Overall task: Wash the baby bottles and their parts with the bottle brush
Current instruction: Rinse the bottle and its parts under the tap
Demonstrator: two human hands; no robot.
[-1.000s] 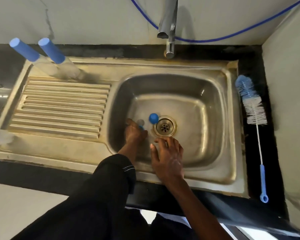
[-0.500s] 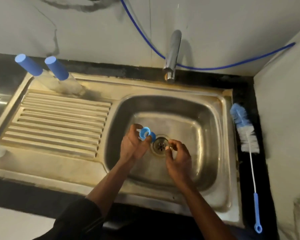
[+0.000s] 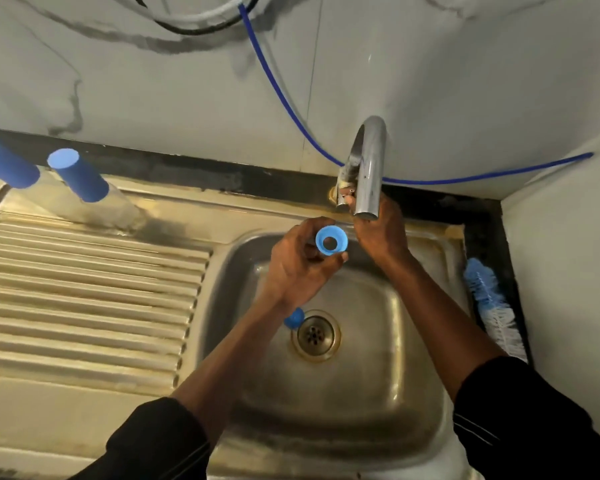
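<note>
Blue collar ring (image 3: pixel 331 241) pinched in my L hand (image 3: pixel 298 268) over the sink (image 3: pixel 413 393). R hand (image 3: pixel 378 233) up at tap (image 3: pixel 369 168) base, fingers hid behind it, so I can't tell its grip. 2nd blue part (image 3: pixel 294 318) by drain (image 3: pixel 315 335). Bottle brush (image 3: pixel 489 299) lies R of sink; 2 capped bottles (image 3: pixel 80 176) on drainboard (image 3: pixel 84 289).

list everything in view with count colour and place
sink: 1, steel, centre
tap: 1, steel, behind sink
hose: 1, blue, across the wall
baby bottles: 2, clear with blue caps, back left of the drainboard
ring: 1, blue, held above the sink
small part: 1, blue, in the sink beside the drain
bottle brush: 1, blue and white, counter right of sink
left hand: 1, grips the ring
right hand: 1, at tap base, grip hidden
</note>
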